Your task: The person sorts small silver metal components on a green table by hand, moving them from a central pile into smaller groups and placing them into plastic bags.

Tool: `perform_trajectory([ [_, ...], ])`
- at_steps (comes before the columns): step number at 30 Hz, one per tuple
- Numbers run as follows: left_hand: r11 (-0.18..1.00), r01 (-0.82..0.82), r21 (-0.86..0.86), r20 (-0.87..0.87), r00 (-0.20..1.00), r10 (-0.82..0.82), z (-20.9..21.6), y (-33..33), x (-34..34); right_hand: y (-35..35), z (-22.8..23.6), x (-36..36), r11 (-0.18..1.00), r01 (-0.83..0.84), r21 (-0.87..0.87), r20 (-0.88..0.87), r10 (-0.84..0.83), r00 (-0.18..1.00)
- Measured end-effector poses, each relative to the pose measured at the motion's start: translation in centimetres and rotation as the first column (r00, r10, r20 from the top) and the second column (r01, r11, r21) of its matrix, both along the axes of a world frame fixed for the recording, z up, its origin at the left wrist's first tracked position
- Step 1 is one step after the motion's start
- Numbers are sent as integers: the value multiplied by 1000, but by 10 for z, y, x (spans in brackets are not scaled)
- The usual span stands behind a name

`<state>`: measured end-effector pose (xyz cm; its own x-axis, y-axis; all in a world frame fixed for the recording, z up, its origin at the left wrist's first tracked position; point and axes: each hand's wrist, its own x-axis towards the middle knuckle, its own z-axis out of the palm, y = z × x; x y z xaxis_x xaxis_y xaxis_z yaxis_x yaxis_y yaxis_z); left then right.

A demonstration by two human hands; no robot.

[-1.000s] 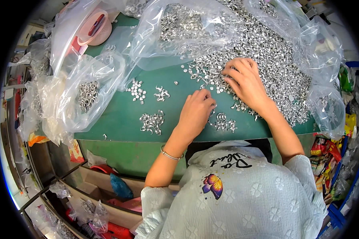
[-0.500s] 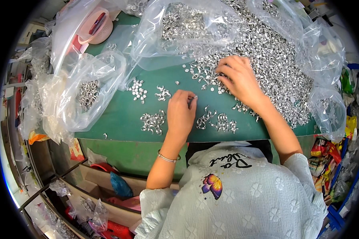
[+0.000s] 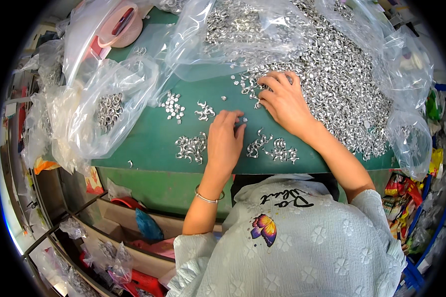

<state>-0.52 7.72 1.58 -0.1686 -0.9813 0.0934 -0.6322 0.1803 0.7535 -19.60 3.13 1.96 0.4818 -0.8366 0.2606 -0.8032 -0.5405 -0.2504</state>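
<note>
My right hand rests on the near left edge of a broad heap of small silver metal parts, many of them curved like hooks. Its fingers are apart and lightly bent, the tips among the pieces. On the green tabletop, my left hand lies with thumb and fingers parted. A small silver piece sits between its fingertips and thumb, seemingly on the table. Around this hand are small groups: flower-like pieces, curved pieces, a larger cluster to the left, and more curved pieces to the right.
Clear plastic bags lie over the heap's far side and at the left, the latter holding ring-like metal parts. A pink basket with a dark red tool stands far left. Below the table's near edge are drawers with bagged parts.
My right hand has shifted left along the heap's edge. My left hand's fingers have opened from around a small silver piece, which now shows apart from them.
</note>
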Motion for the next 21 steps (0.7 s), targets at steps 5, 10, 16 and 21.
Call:
perform_trajectory([
  [5,999,8,-45,20,1000,-7,-4,0,-2,3,-1,-6,1000,-15,2,75,15,997],
  [10,999,-8,-40,-15,1000,8,-7,-6,-1,0,3,-7,1000,-9,26,124,5,992],
  [16,964,-134,-230,68,986,153,-4,-29,14,10,19,-6,996,26,86,353,-55,934],
  [21,955,-177,-236,210,951,228,-8,-22,32,17,10,-3,968,-169,185,233,124,964],
])
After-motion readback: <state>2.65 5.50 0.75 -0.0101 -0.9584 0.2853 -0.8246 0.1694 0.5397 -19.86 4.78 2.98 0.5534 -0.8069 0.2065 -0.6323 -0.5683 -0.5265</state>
